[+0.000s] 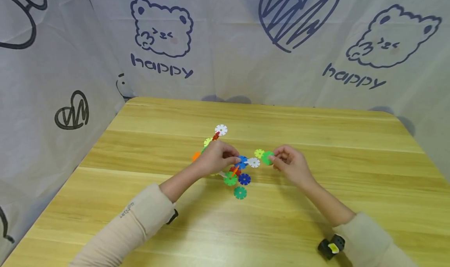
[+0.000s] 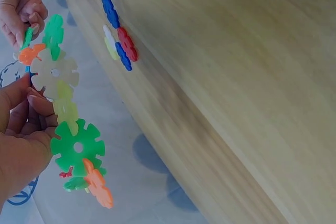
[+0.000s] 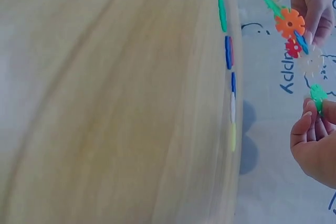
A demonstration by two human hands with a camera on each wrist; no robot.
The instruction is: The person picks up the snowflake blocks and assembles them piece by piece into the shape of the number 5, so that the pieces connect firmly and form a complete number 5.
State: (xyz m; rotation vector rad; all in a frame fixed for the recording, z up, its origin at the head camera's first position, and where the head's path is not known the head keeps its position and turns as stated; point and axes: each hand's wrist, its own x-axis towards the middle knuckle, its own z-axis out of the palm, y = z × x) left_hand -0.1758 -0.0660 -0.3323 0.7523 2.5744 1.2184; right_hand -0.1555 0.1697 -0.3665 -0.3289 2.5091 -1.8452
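Observation:
My left hand (image 1: 218, 158) pinches a blue notched plastic disc (image 1: 242, 162) in a joined chain of flower-like interlocking discs. The chain is held above the table; a green disc (image 2: 78, 147), a pale disc (image 2: 55, 74) and an orange disc (image 2: 97, 183) show along it in the left wrist view. To the right, my right hand (image 1: 293, 166) pinches a single green disc (image 1: 267, 158) between thumb and fingers. That green disc is close to a white disc (image 3: 312, 61) at the chain's near end in the right wrist view.
On the wooden table (image 1: 281, 232) lie loose discs: a teal disc (image 1: 240, 192), a dark blue disc (image 1: 244, 179), a red disc (image 2: 127, 44) and a yellow disc (image 1: 259, 153) among them. A printed cloth (image 1: 232, 63) hangs behind the table's far edge.

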